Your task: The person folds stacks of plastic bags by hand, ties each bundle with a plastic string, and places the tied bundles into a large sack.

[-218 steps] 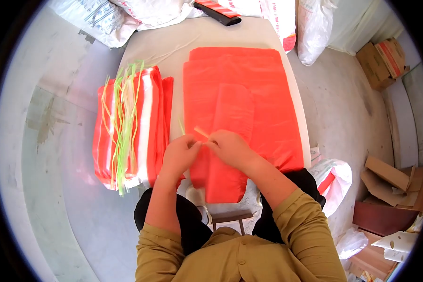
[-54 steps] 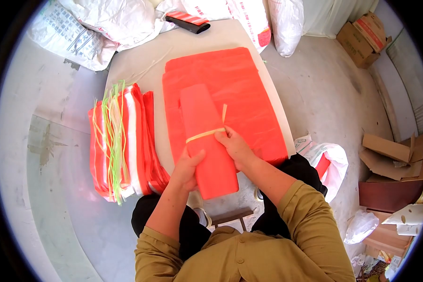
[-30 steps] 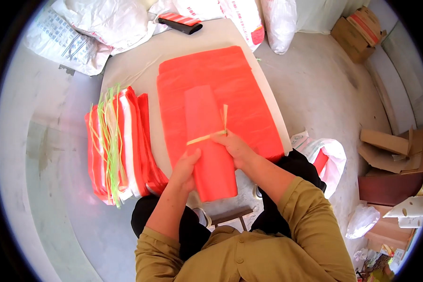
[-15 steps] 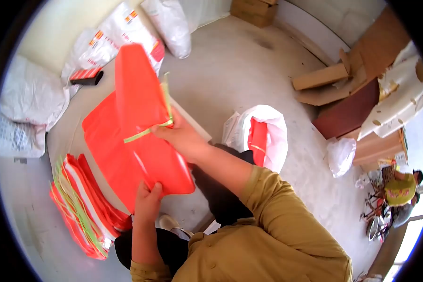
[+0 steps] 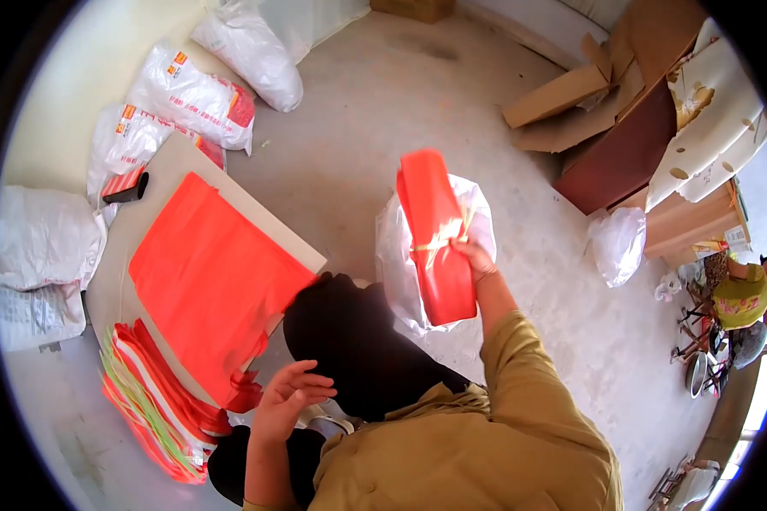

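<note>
Brown sleeves reach forward from the body, and the left hand is raised over the lap, palm turned inward, its fingers loosely parted and nothing visible in them. It has come away from the red bundle, which the right hand now bears alone. That grip is closed, thumb and fingers pinching the bundle's side edge at the yellowish tie; the far fingers are hidden. The bundle has moved off the table and is now above the open white sack, which stands on the floor beside the person's leg. So its whole weight appears to hang from one side, and the free lower end could sway or sag.

The bundle looks like thin, glossy plastic folded into a long, flat roll. The tie draws it in near the middle, puckering the surface into bright creases, with loose ends standing up beside the thumb. Whether it touches the sack's mouth, I cannot tell.

To the left, a pile of red and white bags lies with green strands across it. Next to it, flat red sheets cover much of the table. Farther off are filled white sacks, open cardboard and, at the far right, another person.
</note>
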### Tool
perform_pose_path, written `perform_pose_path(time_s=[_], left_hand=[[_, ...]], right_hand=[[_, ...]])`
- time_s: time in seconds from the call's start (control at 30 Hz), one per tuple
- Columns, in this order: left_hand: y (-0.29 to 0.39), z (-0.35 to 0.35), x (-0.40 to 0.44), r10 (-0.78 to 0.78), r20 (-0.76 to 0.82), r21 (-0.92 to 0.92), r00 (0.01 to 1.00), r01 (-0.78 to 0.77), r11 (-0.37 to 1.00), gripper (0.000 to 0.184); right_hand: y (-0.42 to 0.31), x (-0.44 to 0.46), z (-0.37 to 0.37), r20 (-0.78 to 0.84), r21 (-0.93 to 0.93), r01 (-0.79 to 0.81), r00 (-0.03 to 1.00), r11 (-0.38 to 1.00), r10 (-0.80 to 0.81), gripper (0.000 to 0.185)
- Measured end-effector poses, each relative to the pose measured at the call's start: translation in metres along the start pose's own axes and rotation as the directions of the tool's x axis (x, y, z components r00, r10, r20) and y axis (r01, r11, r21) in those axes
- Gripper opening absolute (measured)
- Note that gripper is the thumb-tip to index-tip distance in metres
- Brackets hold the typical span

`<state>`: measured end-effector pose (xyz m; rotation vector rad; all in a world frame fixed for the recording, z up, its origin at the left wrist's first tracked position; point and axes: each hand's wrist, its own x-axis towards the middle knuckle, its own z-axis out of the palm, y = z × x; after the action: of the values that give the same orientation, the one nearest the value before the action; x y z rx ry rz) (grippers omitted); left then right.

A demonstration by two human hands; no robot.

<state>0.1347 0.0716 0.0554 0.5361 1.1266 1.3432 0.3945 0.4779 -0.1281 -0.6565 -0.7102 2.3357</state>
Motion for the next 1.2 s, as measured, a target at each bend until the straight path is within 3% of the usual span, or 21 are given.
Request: perform_pose_path(time_s=[0.07, 0.13, 0.23, 0.33, 0.5, 0.57, 0.67, 0.87, 0.97, 1.03, 1.17, 1.2], left_hand=[[-0.012, 0.003, 0.011, -0.029, -0.051, -0.023, 0.998, 0.028, 0.999, 0.050], [-0.025, 0.002, 0.021, -0.034, -0.109, 0.005, 0.993, 0.035, 0.999, 0.040], [-0.031, -0.008, 0.023, -0.061, -0.179, -0.115, 0.982, 0.041, 0.992, 0.028], [-0.034, -0.001, 0.023, -0.038, -0.243, -0.125, 0.969, 0.008, 0.992, 0.022], [-0.037, 0.006, 0.027, -0.035, -0.289, -0.111, 0.957, 0.003, 0.994, 0.021], [-0.034, 0.007, 0.029, -0.035, -0.305, -0.103, 0.952, 0.004, 0.995, 0.020], [-0.032, 0.008, 0.028, -0.024, -0.317, -0.105, 0.948, -0.010, 0.994, 0.020], [-0.046, 0.003, 0.023, 0.020, -0.321, -0.116, 0.947, -0.060, 0.991, 0.019], [-0.044, 0.005, 0.025, 0.015, -0.329, -0.113, 0.944, -0.055, 0.992, 0.019], [-0.038, 0.008, 0.026, 0.004, -0.354, -0.086, 0.935, -0.036, 0.996, 0.018], [-0.036, 0.009, 0.025, 0.011, -0.368, -0.081, 0.930, -0.044, 0.996, 0.018], [-0.038, 0.008, 0.024, 0.015, -0.375, -0.085, 0.927, -0.050, 0.995, 0.018]], right_hand=[[0.059, 0.013, -0.081, -0.288, -0.017, -0.234, 0.932, 0.972, 0.220, 0.067], [0.110, -0.002, -0.115, -0.315, -0.318, -0.178, 0.946, 0.931, 0.074, 0.061], [0.115, -0.009, -0.095, -0.403, -0.280, -0.148, 0.915, 0.949, 0.024, 0.061], [0.108, 0.002, -0.099, -0.388, -0.286, -0.137, 0.922, 0.948, 0.016, 0.060], [0.103, 0.047, -0.111, -0.471, -0.386, -0.254, 0.881, 0.887, 0.047, 0.067], [0.082, 0.037, -0.067, -0.511, -0.427, -0.305, 0.858, 0.851, 0.051, 0.074], [0.107, 0.031, -0.088, -0.505, -0.388, -0.220, 0.863, 0.895, -0.007, 0.088], [0.134, -0.017, -0.080, -0.483, -0.695, -0.282, 0.865, 0.661, -0.139, 0.118], [0.145, -0.011, -0.097, -0.363, -0.858, -0.204, 0.890, 0.471, -0.277, 0.120], [0.137, -0.011, -0.080, -0.423, -0.854, -0.297, 0.874, 0.426, -0.240, 0.121], [0.136, -0.012, -0.047, -0.416, -0.909, -0.378, 0.799, 0.175, -0.433, 0.106], [0.130, -0.015, -0.038, -0.281, -0.947, -0.321, 0.807, 0.013, -0.518, 0.090]])
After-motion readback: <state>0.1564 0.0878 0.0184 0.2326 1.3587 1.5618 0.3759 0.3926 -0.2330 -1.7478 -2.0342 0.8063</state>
